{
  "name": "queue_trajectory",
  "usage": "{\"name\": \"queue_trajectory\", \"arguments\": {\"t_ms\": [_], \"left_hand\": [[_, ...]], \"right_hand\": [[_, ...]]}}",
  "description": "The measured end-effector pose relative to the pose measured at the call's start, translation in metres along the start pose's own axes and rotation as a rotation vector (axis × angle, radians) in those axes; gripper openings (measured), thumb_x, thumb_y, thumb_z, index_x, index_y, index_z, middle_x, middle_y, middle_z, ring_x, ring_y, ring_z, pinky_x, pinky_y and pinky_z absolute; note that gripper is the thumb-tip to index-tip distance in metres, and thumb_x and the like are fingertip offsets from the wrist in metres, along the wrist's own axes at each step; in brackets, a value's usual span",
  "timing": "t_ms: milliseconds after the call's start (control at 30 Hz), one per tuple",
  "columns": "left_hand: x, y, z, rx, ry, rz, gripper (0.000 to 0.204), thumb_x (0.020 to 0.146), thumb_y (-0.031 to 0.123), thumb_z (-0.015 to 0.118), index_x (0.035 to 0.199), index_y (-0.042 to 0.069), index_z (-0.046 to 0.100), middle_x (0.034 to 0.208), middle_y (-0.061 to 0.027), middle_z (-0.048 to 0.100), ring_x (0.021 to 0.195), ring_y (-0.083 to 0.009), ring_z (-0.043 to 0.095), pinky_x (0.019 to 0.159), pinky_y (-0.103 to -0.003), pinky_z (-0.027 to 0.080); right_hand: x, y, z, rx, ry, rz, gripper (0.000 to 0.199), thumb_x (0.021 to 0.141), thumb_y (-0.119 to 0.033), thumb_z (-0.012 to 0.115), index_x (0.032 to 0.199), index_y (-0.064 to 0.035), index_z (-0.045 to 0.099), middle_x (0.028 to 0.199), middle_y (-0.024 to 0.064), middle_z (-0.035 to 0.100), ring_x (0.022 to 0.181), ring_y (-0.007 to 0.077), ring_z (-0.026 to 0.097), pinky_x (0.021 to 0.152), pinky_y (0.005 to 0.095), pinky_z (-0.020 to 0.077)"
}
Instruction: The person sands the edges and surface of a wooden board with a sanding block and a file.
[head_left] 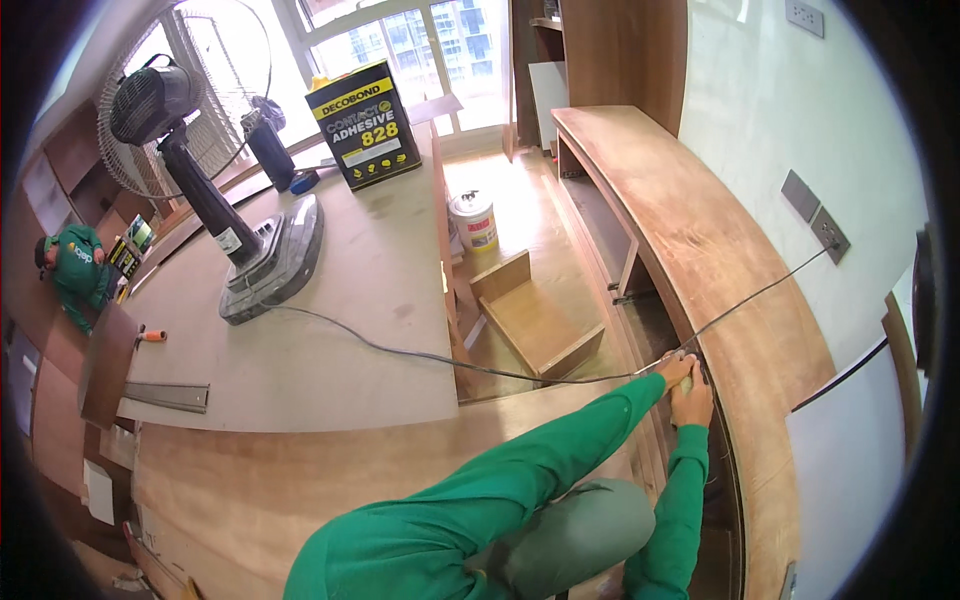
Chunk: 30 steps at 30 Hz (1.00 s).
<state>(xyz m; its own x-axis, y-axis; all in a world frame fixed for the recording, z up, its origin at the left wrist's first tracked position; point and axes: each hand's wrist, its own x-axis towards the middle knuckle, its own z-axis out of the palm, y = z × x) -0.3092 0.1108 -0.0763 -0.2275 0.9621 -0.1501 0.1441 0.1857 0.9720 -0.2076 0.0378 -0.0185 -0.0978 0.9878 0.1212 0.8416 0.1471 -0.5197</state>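
Site check, head view. Both hands meet at the front edge of the long brown wooden cabinet [700, 250] along the wall. Left hand [677, 369] is stretched fwd, fingers curled tight on a small pale item, prob. a scrap of sanding paper or similar; too small to confirm. Right hand [692, 402] sits just behind it, touching it, palm down on the cabinet edge; closed or flat, cannot tell. Hands are together, not apart.

Work item = cabinet top edge, directly under both hands, at the point where the black power cable [420, 355] crosses. Cable runs from the pedestal fan [215, 215] on the plywood sheet [330, 330], past the hands, up to the wall socket [830, 233].

Progress, as judged: cabinet carcass stands assembled, top fitted. Openings below look unfilled; a loose wooden drawer box [535, 320] lies on the floor, apart from the cabinet, so fit-out appears incomplete. Edge work seems confined to this one spot; no clear diff. between treated and untreated stretches, so share done can't be rated.

Other: black adhesive can [365, 125] stands at the far end of the sheet, white paint tub [475, 220] on the floor beyond the drawer box. A second person in green [75, 270] crouches far left, well apart.
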Motion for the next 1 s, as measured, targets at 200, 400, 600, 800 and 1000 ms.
{"name": "queue_trajectory", "arguments": {"t_ms": [200,400,600,800,1000], "left_hand": [[-0.029,-0.018,0.02,-0.502,-0.219,0.116,0.029,0.09,0.03,0.07,0.094,0.002,0.061,0.085,-0.0131,0.068,0.079,-0.0223,0.068,0.072,-0.039,0.057],[-0.044,-0.017,0.027,-0.499,-0.26,-0.122,0.059,0.09,0.035,0.077,0.123,0.004,0.039,0.093,-0.0115,0.063,0.076,-0.0194,0.066,0.059,-0.034,0.056],[-0.089,0.022,0.047,-0.502,-0.377,-0.222,0.05,0.093,0.027,0.073,0.117,0.001,0.037,0.103,-0.0171,0.061,0.081,-0.0273,0.071,0.072,-0.037,0.064],[-0.097,0.028,0.05,-0.533,-0.321,-0.204,0.036,0.095,0.021,0.065,0.109,0.0,0.039,0.088,-0.0167,0.06,0.074,-0.0263,0.071,0.064,-0.034,0.063],[-0.095,0.019,0.053,-0.6,-0.308,-0.18,0.027,0.103,0.028,0.054,0.103,0.001,0.048,0.087,-0.0127,0.061,0.075,-0.0255,0.073,0.063,-0.033,0.063]], "right_hand": [[-0.097,0.023,-0.012,0.018,-0.028,-0.006,0.072,0.084,-0.029,0.07,0.149,-0.0065,0.048,0.109,0.0326,0.064,0.097,0.0481,0.063,0.085,0.0534,0.0511],[-0.171,0.028,0.038,0.24,-0.128,0.086,0.074,0.088,-0.032,0.071,0.15,-0.0034,0.045,0.126,0.0297,0.063,0.115,0.0461,0.061,0.098,0.05,0.0487],[-0.19,0.05,0.018,0.247,-0.133,0.275,0.079,0.082,-0.028,0.071,0.153,-0.0116,0.042,0.126,0.0334,0.059,0.114,0.0486,0.06,0.097,0.0514,0.0491],[-0.212,0.065,0.029,0.282,-0.189,0.315,0.084,0.079,-0.031,0.072,0.155,-0.0131,0.04,0.126,0.0337,0.059,0.114,0.0483,0.061,0.096,0.0511,0.0501],[-0.225,0.068,0.028,0.273,-0.139,0.319,0.084,0.077,-0.03,0.072,0.155,-0.0156,0.042,0.124,0.0329,0.06,0.11,0.049,0.062,0.093,0.0512,0.0513]]}}
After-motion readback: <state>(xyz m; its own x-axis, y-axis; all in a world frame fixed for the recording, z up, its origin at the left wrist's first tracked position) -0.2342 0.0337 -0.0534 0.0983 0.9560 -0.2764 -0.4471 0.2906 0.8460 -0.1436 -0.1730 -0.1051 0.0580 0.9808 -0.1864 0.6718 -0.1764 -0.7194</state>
